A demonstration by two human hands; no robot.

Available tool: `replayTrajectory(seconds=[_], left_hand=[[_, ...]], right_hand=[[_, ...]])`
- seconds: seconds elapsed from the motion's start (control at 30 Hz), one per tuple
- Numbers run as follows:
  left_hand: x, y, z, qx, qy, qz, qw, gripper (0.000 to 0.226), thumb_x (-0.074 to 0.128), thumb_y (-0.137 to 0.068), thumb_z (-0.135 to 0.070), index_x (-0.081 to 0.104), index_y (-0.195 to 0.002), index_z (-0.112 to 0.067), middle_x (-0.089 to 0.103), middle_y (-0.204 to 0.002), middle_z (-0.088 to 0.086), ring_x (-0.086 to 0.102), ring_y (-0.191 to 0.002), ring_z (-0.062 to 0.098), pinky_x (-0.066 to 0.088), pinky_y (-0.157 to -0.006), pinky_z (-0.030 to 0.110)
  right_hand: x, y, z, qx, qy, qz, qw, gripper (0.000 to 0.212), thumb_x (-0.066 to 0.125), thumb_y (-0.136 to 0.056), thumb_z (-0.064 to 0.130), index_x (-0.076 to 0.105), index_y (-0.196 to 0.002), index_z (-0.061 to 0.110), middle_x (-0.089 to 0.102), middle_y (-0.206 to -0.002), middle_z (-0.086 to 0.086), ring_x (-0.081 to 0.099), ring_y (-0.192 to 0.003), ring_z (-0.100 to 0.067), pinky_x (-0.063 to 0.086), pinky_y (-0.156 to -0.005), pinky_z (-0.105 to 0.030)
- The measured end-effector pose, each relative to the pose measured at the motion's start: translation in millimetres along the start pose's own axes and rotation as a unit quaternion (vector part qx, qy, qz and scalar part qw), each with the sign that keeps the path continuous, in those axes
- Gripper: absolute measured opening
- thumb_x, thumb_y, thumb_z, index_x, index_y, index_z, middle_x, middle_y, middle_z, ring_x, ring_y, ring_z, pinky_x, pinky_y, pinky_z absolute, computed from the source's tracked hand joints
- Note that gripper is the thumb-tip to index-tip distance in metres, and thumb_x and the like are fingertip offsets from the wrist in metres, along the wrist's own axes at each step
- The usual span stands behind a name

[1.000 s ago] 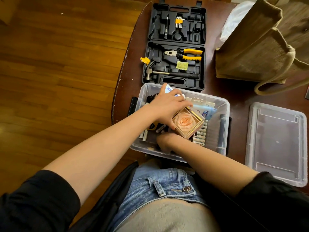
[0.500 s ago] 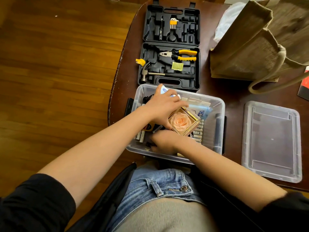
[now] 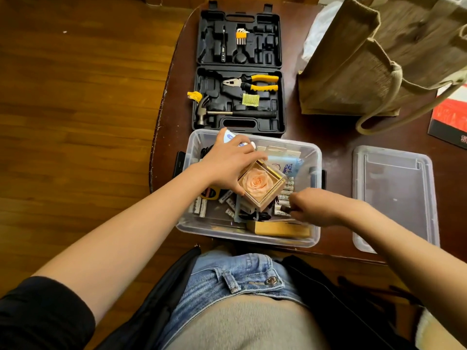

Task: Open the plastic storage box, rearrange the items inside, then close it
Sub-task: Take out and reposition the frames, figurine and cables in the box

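The clear plastic storage box (image 3: 313, 231) stands open at the table's near edge, full of small items. My left hand (image 3: 227, 165) grips a clear cube holding a peach rose (image 3: 260, 185), lifted over the box's middle. My right hand (image 3: 313, 208) is inside the box at its right side, fingers pinching a small dark item (image 3: 285, 209) above a row of batteries (image 3: 286, 190). More loose batteries (image 3: 199, 207) lie at the box's left, a wooden block (image 3: 278, 228) along its near wall. The box's clear lid (image 3: 394, 193) lies flat on the table to the right.
An open black tool case (image 3: 238, 97) with pliers and a hammer sits just behind the box. A brown burlap bag (image 3: 366, 64) stands at the back right, a red and black booklet (image 3: 449, 117) at the right edge. Wooden floor lies to the left.
My right hand has moved from under the rose cube at the box's near middle over to the right side, now pinching a small dark item. My left hand still holds the cube.
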State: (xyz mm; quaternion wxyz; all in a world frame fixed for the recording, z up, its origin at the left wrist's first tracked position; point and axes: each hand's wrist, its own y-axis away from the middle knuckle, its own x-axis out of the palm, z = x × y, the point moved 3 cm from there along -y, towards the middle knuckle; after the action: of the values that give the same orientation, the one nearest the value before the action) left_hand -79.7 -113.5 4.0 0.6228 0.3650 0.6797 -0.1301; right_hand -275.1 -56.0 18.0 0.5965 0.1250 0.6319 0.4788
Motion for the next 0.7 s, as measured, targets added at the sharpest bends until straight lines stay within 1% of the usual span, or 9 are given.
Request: replayTrajectory(seconds=[0.1, 0.2, 0.27, 0.33, 0.37, 0.4, 0.47, 0.53, 0.7], left_hand=[[0.6, 0.7, -1.4, 0.001, 0.0, -0.004, 1.0, 0.093, 0.067, -0.067, -0.066, 0.026, -0.145, -0.036, 0.044, -0.139, -0.006, 0.019, -0.138, 0.018, 0.004, -0.108, 0.062], [0.8, 1.1, -1.9, 0.001, 0.0, -0.004, 1.0, 0.093, 0.067, -0.067, -0.066, 0.026, -0.145, -0.035, 0.043, -0.141, -0.005, 0.019, -0.138, 0.018, 0.004, -0.108, 0.062], [0.7, 1.1, -1.9, 0.0, -0.001, -0.002, 1.0, 0.093, 0.067, -0.067, -0.066, 0.026, -0.145, -0.036, 0.042, -0.141, -0.006, 0.019, -0.139, 0.018, 0.003, -0.108, 0.062], [0.4, 1.1, -1.6, -0.003, 0.0, -0.001, 1.0, 0.093, 0.068, -0.067, -0.066, 0.026, -0.145, -0.036, 0.042, -0.141, -0.006, 0.019, -0.139, 0.018, 0.003, -0.108, 0.062], [0.2, 1.2, -1.8, -0.003, 0.001, -0.001, 1.0, 0.092, 0.068, -0.067, -0.066, 0.026, -0.144, -0.036, 0.042, -0.141, -0.006, 0.019, -0.139, 0.018, 0.003, -0.108, 0.062], [0.1, 1.3, -2.1, -0.004, 0.0, -0.002, 1.0, 0.092, 0.068, -0.067, -0.066, 0.027, -0.144, -0.036, 0.041, -0.141, -0.006, 0.019, -0.139, 0.018, 0.003, -0.108, 0.062], [-0.2, 1.7, -2.6, -0.005, 0.0, -0.002, 1.0, 0.092, 0.068, -0.068, -0.065, 0.027, -0.144, -0.036, 0.042, -0.141, -0.006, 0.019, -0.139, 0.018, 0.003, -0.108, 0.061], [-0.5, 2.1, -3.1, -0.006, 0.001, -0.002, 1.0, 0.092, 0.069, -0.067, -0.064, 0.027, -0.144, -0.036, 0.042, -0.141, -0.007, 0.019, -0.139, 0.018, 0.003, -0.108, 0.062], [-0.9, 2.5, -3.4, -0.007, 0.004, 0.001, 1.0, 0.091, 0.07, -0.067, -0.062, 0.028, -0.144, -0.036, 0.043, -0.14, -0.007, 0.019, -0.139, 0.018, 0.002, -0.108, 0.062]], right_hand=[[19.7, -16.1, 4.2, 0.003, 0.023, 0.012, 1.0, 0.015, 0.044, -0.096, 0.017, 0.055, -0.103, 0.009, 0.061, -0.098, -0.007, 0.055, -0.082, -0.022, 0.044, -0.069, -0.028], [30.0, -29.9, 6.6, 0.019, 0.049, 0.017, 0.998, 0.021, 0.043, -0.093, 0.005, 0.056, -0.11, 0.006, 0.062, -0.107, -0.01, 0.059, -0.094, -0.025, 0.047, -0.074, -0.03], [33.5, -39.5, 6.4, 0.026, 0.063, 0.042, 0.997, 0.02, 0.046, -0.092, 0.004, 0.06, -0.107, 0.005, 0.063, -0.107, -0.01, 0.059, -0.093, -0.025, 0.048, -0.077, -0.03], [34.1, -50.4, 3.8, 0.036, 0.067, 0.06, 0.995, 0.019, 0.05, -0.09, 0.003, 0.062, -0.104, 0.003, 0.064, -0.107, -0.011, 0.056, -0.086, -0.025, 0.047, -0.075, -0.029], [34.0, -55.5, 2.5, 0.042, 0.066, 0.065, 0.995, 0.02, 0.052, -0.089, 0.003, 0.062, -0.106, 0.003, 0.064, -0.108, -0.012, 0.057, -0.087, -0.025, 0.047, -0.074, -0.029], [34.3, -60.4, 1.1, 0.048, 0.062, 0.066, 0.995, 0.023, 0.054, -0.088, 0.003, 0.06, -0.111, 0.003, 0.064, -0.111, -0.012, 0.059, -0.092, -0.026, 0.048, -0.077, -0.029], [36.4, -69.2, -2.0, 0.062, 0.045, 0.057, 0.995, 0.033, 0.055, -0.087, 0.002, 0.056, -0.12, 0.004, 0.062, -0.117, -0.012, 0.06, -0.103, -0.026, 0.049, -0.084, -0.03], [39.6, -74.0, -2.5, 0.077, 0.029, 0.048, 0.995, 0.036, 0.053, -0.088, 0.001, 0.054, -0.124, 0.004, 0.059, -0.122, -0.013, 0.059, -0.108, -0.026, 0.051, -0.09, -0.032], [46.2, -75.6, -0.4, 0.122, 0.011, 0.015, 0.992, 0.032, 0.046, -0.092, 0.002, 0.054, -0.123, 0.006, 0.06, -0.12, -0.012, 0.06, -0.107, -0.027, 0.053, -0.088, -0.036]])
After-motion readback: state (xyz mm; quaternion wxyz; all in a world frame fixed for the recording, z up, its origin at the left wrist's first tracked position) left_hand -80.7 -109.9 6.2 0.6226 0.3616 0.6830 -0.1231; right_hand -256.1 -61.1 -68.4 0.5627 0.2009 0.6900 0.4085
